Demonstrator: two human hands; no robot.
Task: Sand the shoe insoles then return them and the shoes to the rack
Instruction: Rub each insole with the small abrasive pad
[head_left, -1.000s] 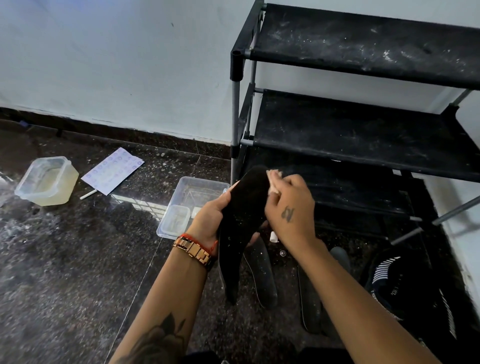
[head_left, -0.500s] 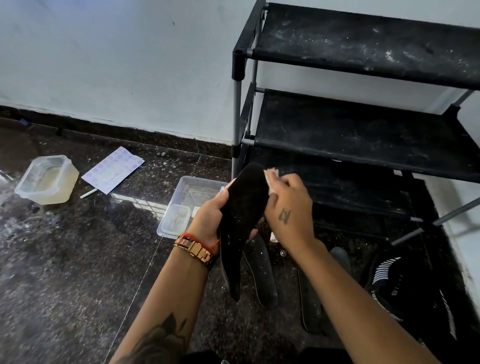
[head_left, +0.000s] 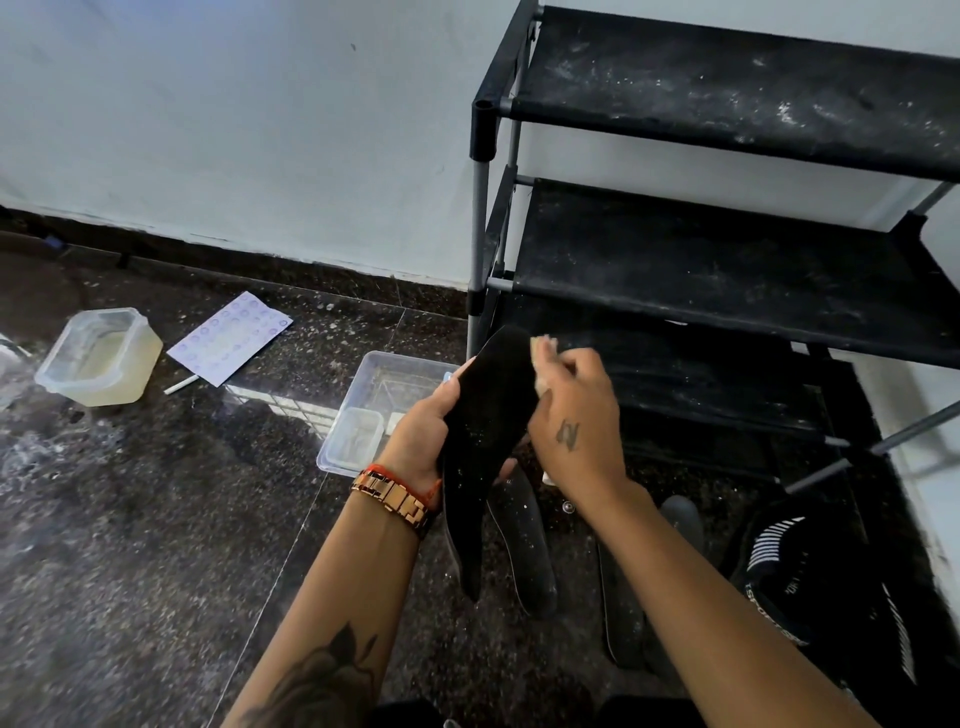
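Sanding step. Left hand (head_left: 423, 431) grips the upright insole (head_left: 485, 441) at mid-length; right hand (head_left: 576, 415) pinches a pale pad (head_left: 543, 345) against its upper edge — likely mid-stroke. Two insoles (head_left: 530, 551) and a shoe (head_left: 810, 582) lie on the floor below the rack (head_left: 727, 270). Next, probably: strokes toward the heel, firm support.

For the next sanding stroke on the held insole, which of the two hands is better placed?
Probably the right hand: it pinches the pale sanding piece against the black insole near its upper end. The left hand grips the insole's middle and steadies it.
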